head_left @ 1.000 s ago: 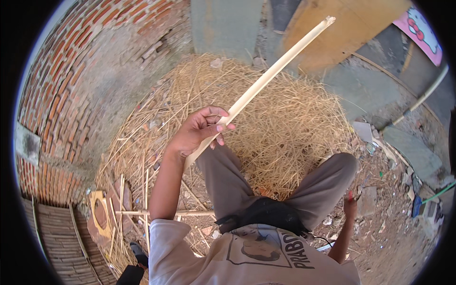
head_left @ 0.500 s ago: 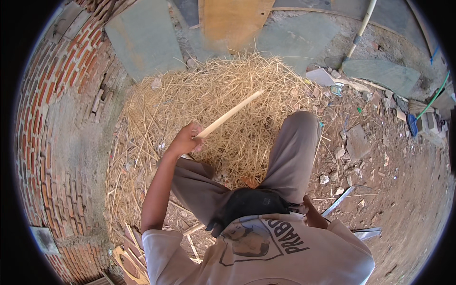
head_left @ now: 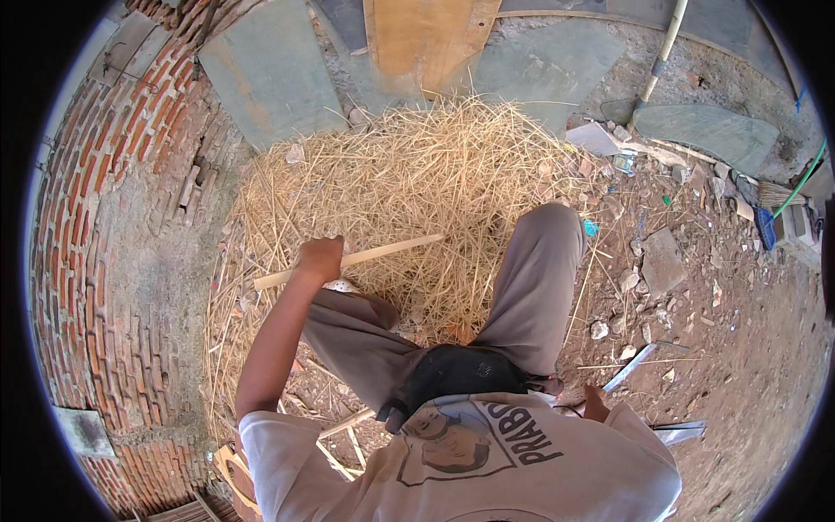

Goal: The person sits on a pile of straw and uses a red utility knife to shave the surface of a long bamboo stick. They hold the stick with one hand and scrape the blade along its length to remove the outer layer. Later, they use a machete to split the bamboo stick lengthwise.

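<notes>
My left hand (head_left: 322,258) is closed around a pale strip that looks like split bamboo (head_left: 391,250). Held nearly level, the strip juts out on both sides of the fist above my left knee, its right end over a pile of straw-like shavings (head_left: 409,165). My right hand (head_left: 596,404) is low beside my right hip, partly covered by my shirt. It is at the near end of a long flat metal blade (head_left: 630,367) on the ground; its fingers are hidden, so I cannot see whether it grips the blade.
A brick wall (head_left: 83,287) rises on the left. Grey boards (head_left: 274,74) and a brown board (head_left: 426,43) lean at the back. Stones and rubble (head_left: 665,261) cover the ground at right, near another metal piece (head_left: 678,432). Loose strips (head_left: 348,424) lie by my left hip.
My left hand has turned and lowered the strip from a steep slant to nearly level, now showing on both sides of the fist. My right hand has reached outward toward the blade's near end.
</notes>
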The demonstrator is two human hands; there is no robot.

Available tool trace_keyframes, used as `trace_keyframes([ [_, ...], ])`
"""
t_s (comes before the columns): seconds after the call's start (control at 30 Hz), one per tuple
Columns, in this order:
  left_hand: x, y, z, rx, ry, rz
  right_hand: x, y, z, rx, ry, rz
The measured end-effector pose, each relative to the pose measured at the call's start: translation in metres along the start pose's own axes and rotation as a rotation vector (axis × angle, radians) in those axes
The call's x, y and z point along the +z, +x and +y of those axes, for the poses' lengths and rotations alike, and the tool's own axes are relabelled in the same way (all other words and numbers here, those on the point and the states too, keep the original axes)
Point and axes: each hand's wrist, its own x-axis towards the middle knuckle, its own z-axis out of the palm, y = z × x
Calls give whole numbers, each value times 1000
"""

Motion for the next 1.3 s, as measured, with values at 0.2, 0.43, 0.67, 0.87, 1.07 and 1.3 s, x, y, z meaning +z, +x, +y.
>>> trace_keyframes([
  [0.2,-43,-24,-31,-163,35,154,-14,-4,9,59,115,-27],
  [0.43,-99,-57,-53,-293,131,217,-23,-1,18,114,203,-48],
  [0.67,-125,-74,-81,-185,-736,242,-25,-4,28,154,279,-59],
  [0.87,-85,-38,-59,-266,-1423,693,-27,-10,34,174,345,-70],
  [1.07,-54,21,-24,-240,-1917,1199,-31,-22,41,197,415,-92],
  [1.3,-41,48,-26,85,-2386,1244,-53,-28,9,202,622,-184],
])
